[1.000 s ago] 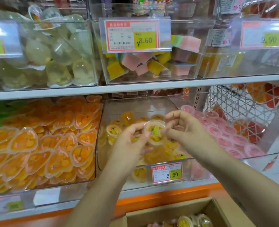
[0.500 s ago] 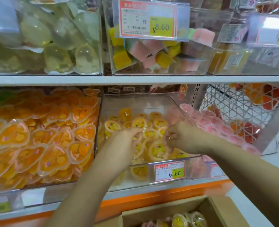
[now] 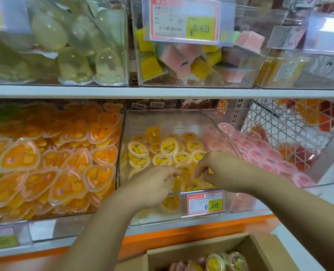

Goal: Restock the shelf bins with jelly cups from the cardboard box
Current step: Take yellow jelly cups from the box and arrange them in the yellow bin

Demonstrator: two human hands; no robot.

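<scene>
On the lower shelf [image 3: 181, 229] the middle bin [image 3: 162, 122] holds the jelly cups [image 3: 169, 147]; another bin [image 3: 74, 222] stands just left of it, a third [image 3: 240, 204] just right; the upper shelf [image 3: 162, 92] carries more bins above; the cardboard box [image 3: 197, 245] sits below, in front; the left hand [image 3: 156, 182] and right hand [image 3: 217, 169] hang side by side, apart, over the middle bin's front cups.

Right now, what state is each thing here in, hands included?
left hand, fingers curled above yellow jelly cups, hold unclear
right hand, fingers curled beside it, hold unclear
middle bin, open-topped, partly filled
cardboard box, open, not empty
orange-cup bin, nearly full
</scene>
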